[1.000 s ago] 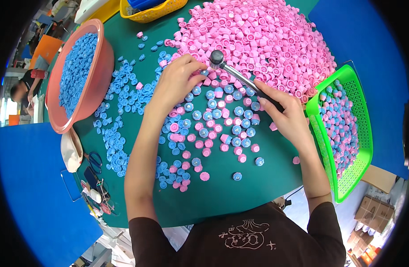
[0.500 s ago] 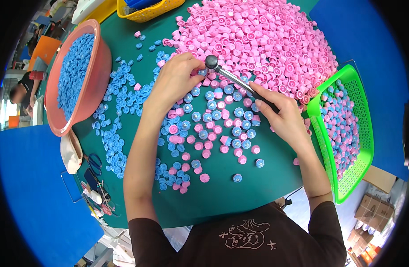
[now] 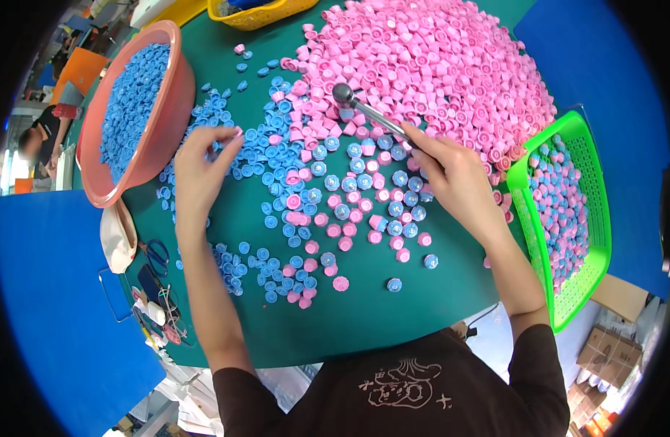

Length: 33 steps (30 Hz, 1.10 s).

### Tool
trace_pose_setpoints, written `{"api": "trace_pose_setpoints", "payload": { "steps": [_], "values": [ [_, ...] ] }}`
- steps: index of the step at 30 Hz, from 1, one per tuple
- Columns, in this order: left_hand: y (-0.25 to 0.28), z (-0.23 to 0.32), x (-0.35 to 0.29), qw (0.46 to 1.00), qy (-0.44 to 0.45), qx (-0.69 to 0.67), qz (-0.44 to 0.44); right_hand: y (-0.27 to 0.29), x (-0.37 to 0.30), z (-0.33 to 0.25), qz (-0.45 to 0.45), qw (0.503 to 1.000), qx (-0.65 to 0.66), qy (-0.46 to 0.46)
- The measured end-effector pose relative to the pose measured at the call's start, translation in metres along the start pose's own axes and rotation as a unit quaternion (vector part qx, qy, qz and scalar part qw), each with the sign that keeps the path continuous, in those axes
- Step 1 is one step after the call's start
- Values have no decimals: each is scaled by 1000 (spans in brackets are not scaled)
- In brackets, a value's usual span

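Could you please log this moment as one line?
left hand: over blue pieces; right hand: gripping round-headed tool; pink pieces: heaped; green basket: right

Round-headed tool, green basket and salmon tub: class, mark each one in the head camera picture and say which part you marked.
Round-headed tool (image 3: 379,119): head view, on its metal shaft.
Green basket (image 3: 592,182): head view, on its right-hand wall.
Salmon tub (image 3: 176,109): head view, on its outer wall.
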<state>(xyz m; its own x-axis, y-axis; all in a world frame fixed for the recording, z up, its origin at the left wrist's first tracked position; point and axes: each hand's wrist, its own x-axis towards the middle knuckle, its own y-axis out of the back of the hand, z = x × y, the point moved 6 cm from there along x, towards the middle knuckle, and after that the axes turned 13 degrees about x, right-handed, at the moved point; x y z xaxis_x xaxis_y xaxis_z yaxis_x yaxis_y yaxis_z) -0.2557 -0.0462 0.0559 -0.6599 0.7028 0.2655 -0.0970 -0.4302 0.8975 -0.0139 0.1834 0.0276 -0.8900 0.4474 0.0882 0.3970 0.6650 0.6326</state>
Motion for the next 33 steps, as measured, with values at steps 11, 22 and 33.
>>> {"api": "trace_pose_setpoints", "payload": {
  "steps": [11,22,33],
  "values": [
    [1,-86,-90,985,144,99,-13,21,-20,20,49,971,228,-59],
    [-11,-115,-67,985,116,109,71,27,-30,26,65,970,233,-33],
    [-10,-53,-44,983,162,61,67,28,-34,16,-2,996,32,-80]
  ]
}}
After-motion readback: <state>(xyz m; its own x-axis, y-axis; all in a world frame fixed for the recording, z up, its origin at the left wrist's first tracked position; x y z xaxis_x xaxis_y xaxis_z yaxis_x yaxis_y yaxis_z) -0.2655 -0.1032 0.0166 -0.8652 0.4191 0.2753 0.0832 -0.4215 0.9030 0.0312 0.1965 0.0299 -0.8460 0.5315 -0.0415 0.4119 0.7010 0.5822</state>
